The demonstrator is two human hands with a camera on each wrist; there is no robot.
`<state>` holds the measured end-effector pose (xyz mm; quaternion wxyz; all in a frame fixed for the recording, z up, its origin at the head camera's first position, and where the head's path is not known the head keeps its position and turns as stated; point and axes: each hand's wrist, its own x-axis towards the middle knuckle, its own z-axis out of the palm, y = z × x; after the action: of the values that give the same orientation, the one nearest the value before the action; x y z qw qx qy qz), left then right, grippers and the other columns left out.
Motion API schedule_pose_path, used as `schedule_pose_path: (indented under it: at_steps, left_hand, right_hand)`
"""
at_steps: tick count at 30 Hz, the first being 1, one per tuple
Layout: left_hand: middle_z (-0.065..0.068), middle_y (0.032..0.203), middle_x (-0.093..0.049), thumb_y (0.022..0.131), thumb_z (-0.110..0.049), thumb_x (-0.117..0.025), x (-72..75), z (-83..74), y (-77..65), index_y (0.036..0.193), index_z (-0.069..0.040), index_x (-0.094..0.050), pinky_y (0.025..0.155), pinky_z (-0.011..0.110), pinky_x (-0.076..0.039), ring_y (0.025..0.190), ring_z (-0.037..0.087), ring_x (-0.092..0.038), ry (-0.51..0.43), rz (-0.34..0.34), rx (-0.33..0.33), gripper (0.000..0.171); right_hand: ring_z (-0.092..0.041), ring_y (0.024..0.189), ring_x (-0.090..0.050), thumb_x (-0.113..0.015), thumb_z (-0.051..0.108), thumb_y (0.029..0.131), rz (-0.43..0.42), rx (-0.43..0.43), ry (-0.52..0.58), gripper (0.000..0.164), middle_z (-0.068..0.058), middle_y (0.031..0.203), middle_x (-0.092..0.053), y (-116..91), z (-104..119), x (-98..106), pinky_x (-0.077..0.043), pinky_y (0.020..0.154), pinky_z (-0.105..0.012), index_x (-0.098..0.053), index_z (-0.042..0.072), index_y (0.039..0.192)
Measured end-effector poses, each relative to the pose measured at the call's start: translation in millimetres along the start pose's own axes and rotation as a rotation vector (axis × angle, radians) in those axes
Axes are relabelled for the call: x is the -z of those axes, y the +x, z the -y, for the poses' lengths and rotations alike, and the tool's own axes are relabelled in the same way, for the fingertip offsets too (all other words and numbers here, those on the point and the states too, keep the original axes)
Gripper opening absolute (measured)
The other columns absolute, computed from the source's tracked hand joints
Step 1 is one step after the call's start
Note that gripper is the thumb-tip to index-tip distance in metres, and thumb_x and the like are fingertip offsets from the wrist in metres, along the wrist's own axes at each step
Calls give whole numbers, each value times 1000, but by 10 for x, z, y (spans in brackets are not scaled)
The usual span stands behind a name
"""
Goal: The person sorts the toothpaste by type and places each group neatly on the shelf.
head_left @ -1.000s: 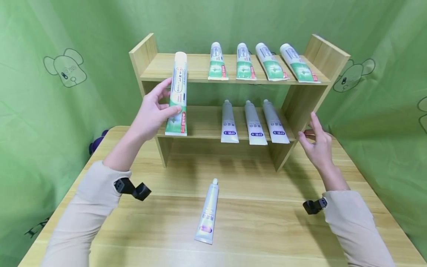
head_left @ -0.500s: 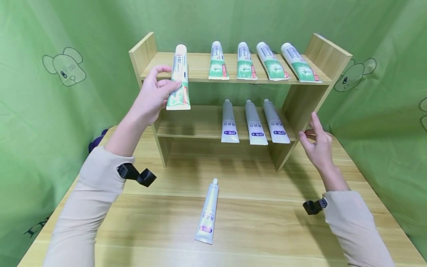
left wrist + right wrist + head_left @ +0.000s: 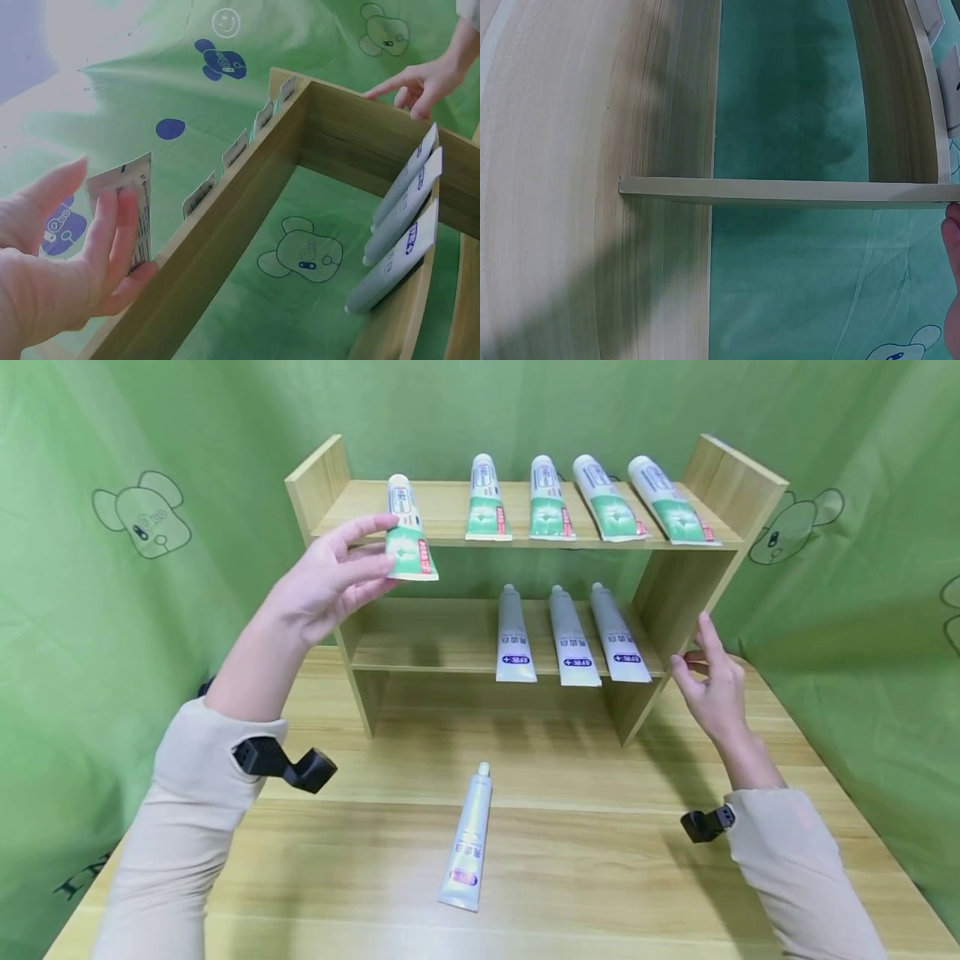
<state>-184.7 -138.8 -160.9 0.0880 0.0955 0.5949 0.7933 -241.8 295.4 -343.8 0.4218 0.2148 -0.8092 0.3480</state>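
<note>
A white-and-green toothpaste tube (image 3: 408,543) lies over the left part of the top shelf, its flat end jutting past the front edge. My left hand (image 3: 330,572) touches this tube with fairly straight fingers at its left side. The left wrist view shows fingers laid against the tube (image 3: 139,176), with the thumb apart from them. My right hand (image 3: 716,689) is at the right side panel of the wooden shelf (image 3: 675,602), index finger extended and touching the panel. In the right wrist view, only a bit of the right hand (image 3: 952,262) shows at the edge.
Several white-and-green tubes (image 3: 551,510) lie along the top shelf. On the middle shelf are silver tubes (image 3: 573,639), flat ends overhanging. Another silver tube (image 3: 467,843) lies on the wooden table (image 3: 585,860) in front. A green curtain (image 3: 225,427) hangs behind.
My left hand has raised the white-and-green tube from before the middle shelf to the top shelf and moved it back; its thumb has slid toward the tube's left edge. The right hand stays put.
</note>
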Motion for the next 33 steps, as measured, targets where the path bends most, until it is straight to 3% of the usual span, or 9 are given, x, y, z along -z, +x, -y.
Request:
schedule_pose_path:
  at_steps: [6, 14, 21, 26, 33]
  left_hand:
    - [16, 134, -37, 81, 16, -53, -34, 119, -21, 138, -10, -34, 81, 21, -53, 89, 19, -60, 131, 28, -82, 66]
    - [17, 130, -40, 87, 6, -52, -47, 201, 11, 140, -12, -29, 76, 25, -55, 75, 17, -62, 215, 26, -158, 60]
    - [11, 107, -54, 90, -2, -51, -30, 242, 56, 136, -11, -35, 65, 23, -56, 65, 16, -61, 192, -86, -185, 49]
    - [11, 100, -59, 90, -2, -52, -52, 258, 105, 134, -9, -39, 62, 22, -56, 61, 15, -61, 178, -164, -197, 46]
    - [15, 98, -61, 93, -6, -49, -84, 262, 168, 136, -12, -41, 62, 23, -57, 59, 15, -61, 205, -177, -194, 44]
  right_hand:
    - [24, 82, -42, -58, -17, 74, 0, 1, 11, 67, -34, 101, -58, -3, -4, 0, -39, 72, 4, -38, -1, 135]
    - [25, 82, -43, -59, -17, 73, -4, -1, 20, 68, -35, 100, -57, -11, 11, -14, -38, 71, 4, -38, -1, 135]
    - [24, 83, -43, -60, -18, 73, -10, 8, 31, 68, -34, 100, -58, 5, 2, -25, -38, 72, 4, -37, -3, 135]
    - [24, 82, -43, -59, -18, 73, -10, 4, 33, 68, -34, 101, -58, 2, -3, -32, -38, 72, 4, -37, -2, 136]
    - [23, 82, -45, -58, -19, 73, -20, 9, 42, 68, -33, 100, -59, -11, -7, -42, -39, 72, 3, -37, -2, 136]
